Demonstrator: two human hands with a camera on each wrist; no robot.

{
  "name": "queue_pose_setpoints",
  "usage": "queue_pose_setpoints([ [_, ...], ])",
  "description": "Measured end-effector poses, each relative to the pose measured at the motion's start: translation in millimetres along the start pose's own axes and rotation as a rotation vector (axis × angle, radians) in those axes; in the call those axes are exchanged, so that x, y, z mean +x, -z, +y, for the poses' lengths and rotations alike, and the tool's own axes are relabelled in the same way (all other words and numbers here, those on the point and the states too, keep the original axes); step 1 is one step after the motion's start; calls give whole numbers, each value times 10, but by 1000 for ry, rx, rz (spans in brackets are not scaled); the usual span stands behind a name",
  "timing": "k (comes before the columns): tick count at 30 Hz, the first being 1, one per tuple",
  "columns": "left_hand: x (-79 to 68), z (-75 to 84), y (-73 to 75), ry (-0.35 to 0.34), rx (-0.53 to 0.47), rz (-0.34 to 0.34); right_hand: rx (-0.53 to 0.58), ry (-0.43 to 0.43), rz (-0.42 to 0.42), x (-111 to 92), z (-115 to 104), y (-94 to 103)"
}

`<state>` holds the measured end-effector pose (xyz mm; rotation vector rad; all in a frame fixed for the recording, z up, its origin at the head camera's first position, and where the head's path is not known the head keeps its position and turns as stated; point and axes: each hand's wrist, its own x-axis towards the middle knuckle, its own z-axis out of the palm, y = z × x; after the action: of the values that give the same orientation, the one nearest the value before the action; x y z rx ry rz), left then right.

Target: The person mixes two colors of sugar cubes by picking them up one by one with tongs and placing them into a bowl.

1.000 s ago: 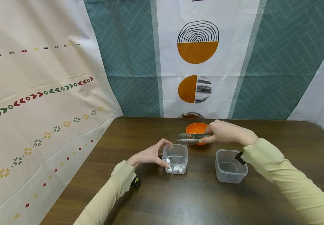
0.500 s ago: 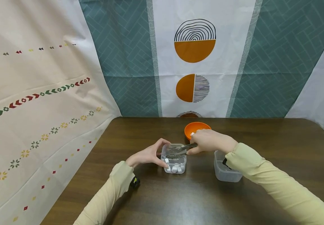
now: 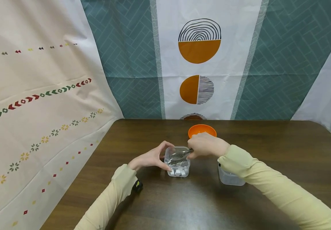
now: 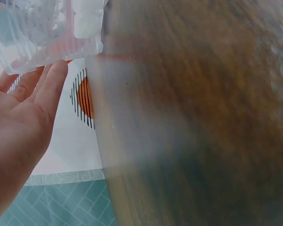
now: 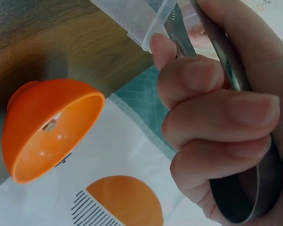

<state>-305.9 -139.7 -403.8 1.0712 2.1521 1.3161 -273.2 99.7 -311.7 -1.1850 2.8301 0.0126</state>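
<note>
A clear square plastic container (image 3: 187, 166) holds several small white pieces (image 3: 178, 172) at its bottom. My left hand (image 3: 153, 157) grips its left side, thumb at the front and fingers behind. My right hand (image 3: 205, 145) holds metal tongs (image 3: 179, 156), whose perforated tips reach down inside this container. In the right wrist view the fingers curl round the tongs' arms (image 5: 231, 59), near the container's rim (image 5: 161, 23). The left wrist view shows fingers (image 4: 54, 84) against the container wall and white pieces (image 4: 88, 23) through the plastic.
Behind the right hand stands an orange bowl (image 3: 201, 128), with a small light piece (image 5: 50, 125) inside. A second clear container (image 3: 231, 179) sits to the right, partly hidden by the right sleeve (image 3: 240, 159). Patterned cloth (image 3: 197, 70) hangs behind the brown wooden table (image 3: 165, 204).
My right hand has moved left and down from beside the orange bowl, bringing the tongs' tips into the left container. The left hand has kept its grip there.
</note>
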Motion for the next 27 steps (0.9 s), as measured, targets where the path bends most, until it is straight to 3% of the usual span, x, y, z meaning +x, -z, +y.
queue_pose_setpoints([
  [11,4,3,5,-3,1,-8,-97,-3,-15,147,-39,-107],
  [21,4,11,18,-12,0,-16,-202,9,-59,196,-143,-78],
  [27,-6,19,16,-2,0,-21,-191,8,-57,175,-164,-63],
])
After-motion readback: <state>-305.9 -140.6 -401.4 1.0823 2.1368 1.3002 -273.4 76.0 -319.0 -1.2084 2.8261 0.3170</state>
